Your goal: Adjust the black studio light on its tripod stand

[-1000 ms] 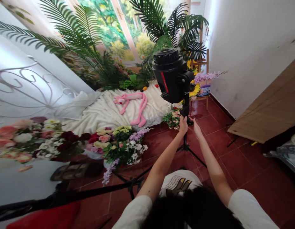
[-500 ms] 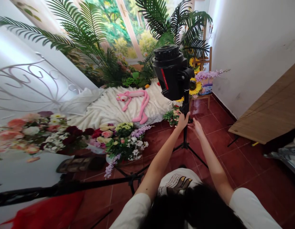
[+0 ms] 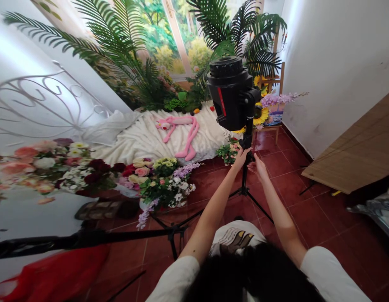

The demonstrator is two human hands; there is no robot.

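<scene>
A black studio light [image 3: 230,94] with a red stripe sits tilted on top of a black light stand [image 3: 244,180]. Just below the lamp, my left hand [image 3: 241,158] is closed around the stand's pole. On the pole's right side, my right hand [image 3: 257,167] has its fingers bent in at a small dark knob, which they partly hide. The stand's legs spread over the red tiles in front of my body.
Beyond the stand lies a pink plush toy [image 3: 181,130] on a cream blanket [image 3: 134,136]. Artificial flowers [image 3: 163,184] and another black stand [image 3: 172,230] are at left. A brown panel [image 3: 348,155] leans at right; an easel [image 3: 278,92] stands behind the light.
The view has shifted slightly, so the lamp and background appear a little farther right. Both hands stay at the same part of the stand.
</scene>
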